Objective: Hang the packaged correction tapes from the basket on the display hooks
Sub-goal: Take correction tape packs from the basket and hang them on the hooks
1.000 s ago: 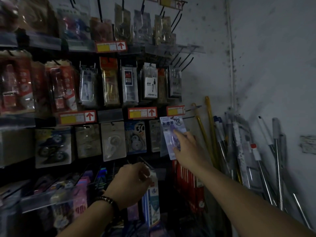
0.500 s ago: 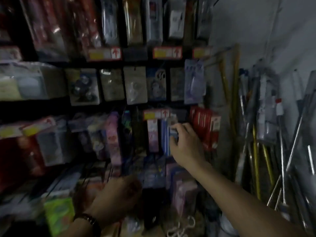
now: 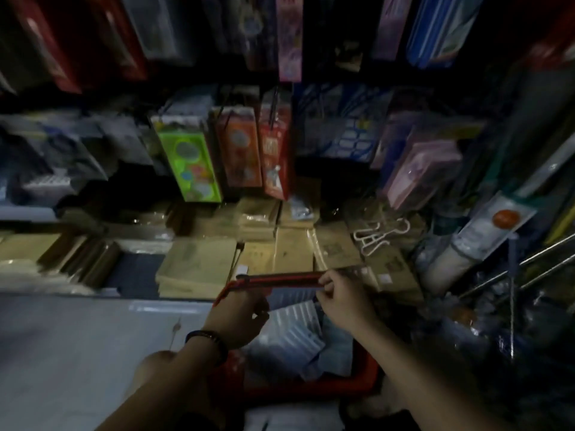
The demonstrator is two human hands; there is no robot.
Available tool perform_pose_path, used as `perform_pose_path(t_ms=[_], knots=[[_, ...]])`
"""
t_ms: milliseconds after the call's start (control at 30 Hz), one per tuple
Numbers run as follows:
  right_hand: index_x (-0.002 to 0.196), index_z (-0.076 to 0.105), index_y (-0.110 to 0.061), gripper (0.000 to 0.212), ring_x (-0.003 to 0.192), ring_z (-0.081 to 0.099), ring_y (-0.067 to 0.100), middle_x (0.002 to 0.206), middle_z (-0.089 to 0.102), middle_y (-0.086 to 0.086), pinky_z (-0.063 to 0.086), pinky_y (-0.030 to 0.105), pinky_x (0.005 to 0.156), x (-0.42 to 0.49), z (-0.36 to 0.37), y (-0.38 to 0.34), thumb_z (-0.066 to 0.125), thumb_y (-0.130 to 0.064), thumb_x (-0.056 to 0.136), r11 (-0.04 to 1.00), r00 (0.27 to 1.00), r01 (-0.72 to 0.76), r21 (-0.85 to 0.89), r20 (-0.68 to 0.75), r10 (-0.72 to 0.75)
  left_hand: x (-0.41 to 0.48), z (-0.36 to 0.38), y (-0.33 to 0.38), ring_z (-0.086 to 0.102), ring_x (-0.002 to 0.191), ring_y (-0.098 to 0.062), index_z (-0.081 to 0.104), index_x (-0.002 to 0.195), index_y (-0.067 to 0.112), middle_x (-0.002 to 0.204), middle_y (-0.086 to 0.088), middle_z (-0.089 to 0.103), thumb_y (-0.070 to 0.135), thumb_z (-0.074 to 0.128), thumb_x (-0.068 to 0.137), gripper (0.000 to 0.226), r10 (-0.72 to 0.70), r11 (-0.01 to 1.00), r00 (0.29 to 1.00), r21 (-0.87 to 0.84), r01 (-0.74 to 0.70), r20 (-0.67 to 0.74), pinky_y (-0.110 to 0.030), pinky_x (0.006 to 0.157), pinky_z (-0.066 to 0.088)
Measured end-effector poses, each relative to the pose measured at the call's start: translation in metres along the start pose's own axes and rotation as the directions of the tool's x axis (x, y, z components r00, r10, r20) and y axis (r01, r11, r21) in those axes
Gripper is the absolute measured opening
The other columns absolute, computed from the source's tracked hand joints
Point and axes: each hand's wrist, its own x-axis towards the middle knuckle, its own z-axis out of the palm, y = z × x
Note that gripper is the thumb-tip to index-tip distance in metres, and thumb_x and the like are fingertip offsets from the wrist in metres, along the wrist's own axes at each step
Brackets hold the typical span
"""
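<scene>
The packaged correction tapes [image 3: 289, 334] are seen lying loose and overlapped in the red basket [image 3: 326, 384], low in the view, in front of stacks of brown paper packs [image 3: 199, 262]. The left hand [image 3: 239, 309] is held over the basket's left side with its fingers curled. Whether a pack is gripped cannot be told in the dim, blurred picture. The right hand [image 3: 339, 300] is set at the far rim with thumb and fingertips drawn narrowly together. It cannot be told whether the rim or a pack's edge is pinched.

The packs are judged to be light, flat and thin. The card backing is likely to bend, and the glossy film is likely to slide against its neighbours. One pack is best lifted at a time, pinched at the card's upper corner just beside the hang hole, so that the hole is left free for the display hooks [image 3: 274, 104] above. The raised plastic blister is better not squeezed.
</scene>
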Motion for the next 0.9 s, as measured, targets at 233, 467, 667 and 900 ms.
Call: perform_pose_path(t_ms=[233, 467, 667, 900], knots=[[0.111, 0.055, -0.026, 0.031, 0.091, 0.065, 0.028, 0.105, 0.064, 0.008, 0.046, 0.035, 0.068, 0.004, 0.114, 0.079, 0.073, -0.039, 0.089, 0.98, 0.957, -0.148, -0.135, 0.23, 0.177, -0.014, 0.091, -0.018, 0.067, 0.117, -0.022, 0.065, 0.129, 0.029, 0.129, 0.001, 0.068, 0.046, 0.06, 0.1, 0.034, -0.127, 0.992, 0.957, 0.019, 0.127, 0.261, -0.035, 0.097, 0.055], [0.1, 0.073, -0.023, 0.02, 0.085, 0.07, 0.018, 0.09, 0.074, -0.002, 0.051, 0.024, 0.068, 0.008, 0.155, 0.106, 0.082, -0.018, 0.083, 0.973, 0.954, -0.217, 0.084, 0.228, 0.194, -0.004, 0.098, -0.01, 0.067, 0.124, -0.026, 0.061, 0.138, 0.023, 0.139, -0.006, 0.066, 0.05, 0.057, 0.103, 0.044, -0.11, 0.994, 0.924, 0.042, 0.101, 0.365, -0.041, 0.103, 0.058], [0.09, 0.069, -0.024, 0.022, 0.081, 0.067, 0.011, 0.081, 0.068, -0.015, 0.046, 0.016, 0.065, 0.01, 0.165, 0.103, 0.086, -0.01, 0.082, 0.915, 0.932, -0.34, 0.219, 0.209, 0.296, 0.006, 0.097, -0.012, 0.063, 0.131, -0.025, 0.056, 0.145, 0.019, 0.145, -0.007, 0.063, 0.045, 0.054, 0.106, 0.047, -0.153, 0.987, 0.889, 0.026, 0.157, 0.432, -0.04, 0.11, 0.054], [0.076, 0.058, -0.023, 0.028, 0.06, 0.054, 0.003, 0.059, 0.061, -0.014, 0.036, 0.017, 0.05, 0.005, 0.164, 0.083, 0.085, -0.018, 0.084, 0.871, 0.907, -0.405, 0.279, 0.243, 0.344, 0.014, 0.113, -0.025, 0.068, 0.116, -0.025, 0.043, 0.146, 0.023, 0.137, -0.009, 0.064, 0.05, 0.061, 0.098, 0.058, -0.225, 0.967, 0.898, -0.027, 0.254, 0.378, -0.046, 0.097, 0.059]])
